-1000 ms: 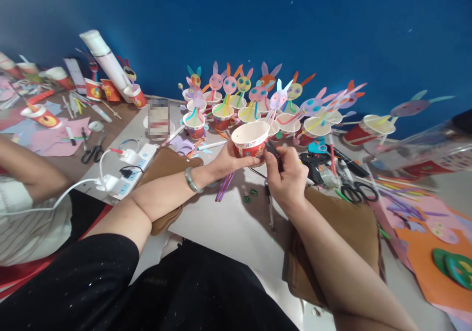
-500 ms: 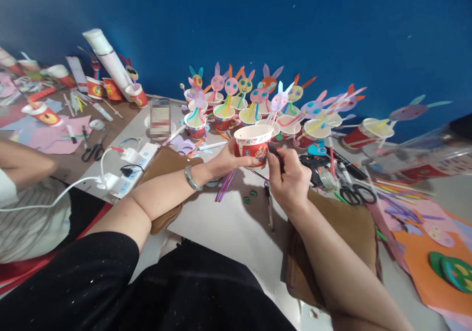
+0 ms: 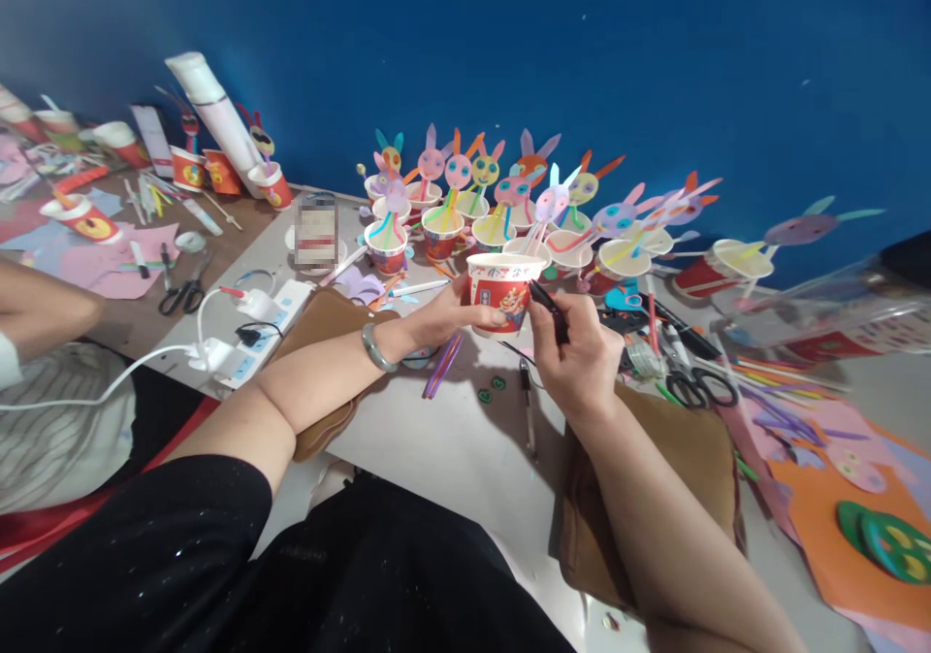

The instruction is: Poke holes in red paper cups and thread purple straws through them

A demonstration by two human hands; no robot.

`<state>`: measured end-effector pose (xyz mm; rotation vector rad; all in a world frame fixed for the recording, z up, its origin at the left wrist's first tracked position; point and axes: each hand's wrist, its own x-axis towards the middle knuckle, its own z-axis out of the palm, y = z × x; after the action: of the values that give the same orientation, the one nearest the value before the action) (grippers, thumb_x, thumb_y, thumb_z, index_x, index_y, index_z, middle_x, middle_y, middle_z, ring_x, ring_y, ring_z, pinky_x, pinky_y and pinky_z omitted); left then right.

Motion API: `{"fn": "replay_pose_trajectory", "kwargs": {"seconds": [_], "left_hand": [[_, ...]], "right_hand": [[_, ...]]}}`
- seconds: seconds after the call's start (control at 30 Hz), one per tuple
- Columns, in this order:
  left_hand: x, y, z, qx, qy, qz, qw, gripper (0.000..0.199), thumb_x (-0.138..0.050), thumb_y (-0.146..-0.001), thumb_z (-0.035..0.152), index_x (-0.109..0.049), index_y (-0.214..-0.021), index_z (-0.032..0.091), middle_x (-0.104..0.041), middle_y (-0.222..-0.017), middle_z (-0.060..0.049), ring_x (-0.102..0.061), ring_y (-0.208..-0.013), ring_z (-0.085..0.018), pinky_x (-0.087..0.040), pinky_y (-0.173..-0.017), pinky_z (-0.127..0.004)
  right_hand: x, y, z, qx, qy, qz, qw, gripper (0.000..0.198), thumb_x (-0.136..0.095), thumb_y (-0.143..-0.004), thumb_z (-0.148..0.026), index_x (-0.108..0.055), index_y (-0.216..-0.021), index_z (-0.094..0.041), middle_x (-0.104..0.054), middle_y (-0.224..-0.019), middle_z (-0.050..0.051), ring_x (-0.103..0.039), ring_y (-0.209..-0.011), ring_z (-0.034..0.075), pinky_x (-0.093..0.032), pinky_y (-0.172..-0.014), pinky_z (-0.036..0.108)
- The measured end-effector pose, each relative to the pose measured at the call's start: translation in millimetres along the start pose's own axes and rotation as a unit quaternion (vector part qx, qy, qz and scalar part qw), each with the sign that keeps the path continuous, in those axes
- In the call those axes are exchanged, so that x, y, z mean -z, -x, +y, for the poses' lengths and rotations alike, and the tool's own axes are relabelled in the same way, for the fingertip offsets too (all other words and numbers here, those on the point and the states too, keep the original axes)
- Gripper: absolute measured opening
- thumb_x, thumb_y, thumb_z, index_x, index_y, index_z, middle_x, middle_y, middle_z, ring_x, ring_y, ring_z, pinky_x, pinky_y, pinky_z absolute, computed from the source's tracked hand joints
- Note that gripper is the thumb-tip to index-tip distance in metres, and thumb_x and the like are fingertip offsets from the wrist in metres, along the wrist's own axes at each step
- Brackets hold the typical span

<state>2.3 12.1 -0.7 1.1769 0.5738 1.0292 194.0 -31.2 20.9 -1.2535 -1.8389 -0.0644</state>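
A red paper cup [image 3: 501,299] with a white rim and printed pictures is in my left hand [image 3: 440,319], whose fingers wrap round its left side and thumb lies across its lower front. My right hand [image 3: 582,354] is closed round a narrow black tool [image 3: 551,308]; its pointed end is at the cup's right side. The grip hides most of the tool, so its kind is unclear. Below the hands lie two small green paper pieces [image 3: 492,389], a pen [image 3: 527,410] and purple strips [image 3: 441,367].
Behind the cup stand several paper cups with paper rabbit heads [image 3: 458,172] on straws, near the blue wall. A power strip [image 3: 271,335] lies left, scissors [image 3: 702,388] right. Brown cushions [image 3: 658,488] lie under both arms. Another person's arm [image 3: 48,299] is at far left.
The cup has tipped more upright, showing less of its inside, and shifted slightly right. My right hand has moved a little right with the black tool, still at the cup's side.
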Motion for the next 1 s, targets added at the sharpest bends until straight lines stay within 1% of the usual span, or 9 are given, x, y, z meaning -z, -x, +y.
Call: {"fn": "replay_pose_trajectory", "kwargs": {"seconds": [0.1,0.2,0.43,0.57,0.7,0.77,0.87,1.0], "left_hand": [[1.4,0.8,0.5,0.014,-0.002,-0.007,1.000,0.065,-0.091,-0.063,0.049,-0.066,-0.115,0.020,-0.076,-0.106,-0.008,-0.074,-0.093,-0.022,-0.059,-0.087,-0.039],[1.8,1.5,1.6,0.022,0.000,-0.008,1.000,0.068,-0.090,-0.063,0.048,-0.064,-0.120,0.022,-0.076,-0.110,-0.009,-0.075,-0.094,-0.023,-0.060,-0.088,-0.040],[2.1,1.3,3.3,0.024,0.003,-0.004,1.000,0.061,-0.091,-0.063,0.045,-0.066,-0.114,0.022,-0.077,-0.109,-0.008,-0.074,-0.094,-0.022,-0.059,-0.089,-0.038],[1.4,0.6,3.9,0.023,0.006,-0.003,1.000,0.059,-0.089,-0.063,0.045,-0.067,-0.111,0.021,-0.078,-0.106,-0.008,-0.075,-0.091,-0.022,-0.060,-0.085,-0.037],[1.1,-0.3,3.6,0.023,0.009,-0.008,1.000,0.059,-0.090,-0.062,0.046,-0.068,-0.111,0.023,-0.078,-0.103,-0.007,-0.075,-0.088,-0.022,-0.060,-0.083,-0.037],[1.0,-0.3,3.0,0.029,0.012,-0.012,0.999,0.061,-0.091,-0.062,0.048,-0.068,-0.112,0.022,-0.078,-0.104,-0.007,-0.075,-0.088,-0.022,-0.060,-0.084,-0.037],[0.8,0.1,2.6,0.033,0.007,-0.016,0.999,0.064,-0.090,-0.066,0.055,-0.068,-0.115,0.020,-0.078,-0.106,-0.009,-0.075,-0.090,-0.022,-0.059,-0.086,-0.038],[0.9,0.0,5.0,-0.003,-0.025,-0.029,0.999,0.066,-0.078,-0.076,0.070,-0.069,-0.116,0.018,-0.077,-0.100,-0.010,-0.074,-0.096,-0.024,-0.057,-0.087,-0.038]], "right_hand": [[1.5,-1.2,1.4,0.006,0.003,-0.005,1.000,0.031,-0.053,-0.102,-0.049,-0.063,-0.095,-0.021,-0.067,-0.068,0.003,-0.059,-0.053,0.015,-0.040,-0.054,0.026],[2.4,-1.4,2.6,0.015,0.004,-0.005,1.000,0.030,-0.054,-0.102,-0.048,-0.063,-0.095,-0.021,-0.067,-0.067,0.003,-0.059,-0.053,0.015,-0.040,-0.054,0.026],[0.8,-0.2,3.0,0.022,0.012,-0.018,1.000,0.031,-0.050,-0.104,-0.048,-0.063,-0.096,-0.021,-0.068,-0.068,0.003,-0.059,-0.054,0.016,-0.039,-0.055,0.027],[0.0,0.0,3.9,0.026,0.014,-0.016,0.999,0.033,-0.049,-0.105,-0.050,-0.063,-0.096,-0.021,-0.066,-0.066,0.002,-0.058,-0.053,0.016,-0.038,-0.054,0.026],[-0.2,0.2,5.1,0.040,0.024,-0.017,0.999,0.031,-0.048,-0.105,-0.047,-0.063,-0.097,-0.021,-0.064,-0.064,0.002,-0.057,-0.052,0.015,-0.036,-0.054,0.026],[-0.7,0.4,5.6,0.044,0.030,-0.016,0.998,0.032,-0.047,-0.106,-0.047,-0.063,-0.097,-0.021,-0.063,-0.063,0.001,-0.056,-0.051,0.015,-0.035,-0.053,0.027],[-1.8,0.6,6.2,0.043,0.037,-0.023,0.998,0.033,-0.045,-0.106,-0.048,-0.063,-0.097,-0.021,-0.063,-0.062,0.001,-0.055,-0.050,0.015,-0.034,-0.053,0.027],[-2.2,0.8,6.7,0.048,0.037,-0.031,0.998,0.032,-0.047,-0.105,-0.048,-0.063,-0.098,-0.021,-0.063,-0.062,0.001,-0.056,-0.050,0.015,-0.034,-0.053,0.027]]}}
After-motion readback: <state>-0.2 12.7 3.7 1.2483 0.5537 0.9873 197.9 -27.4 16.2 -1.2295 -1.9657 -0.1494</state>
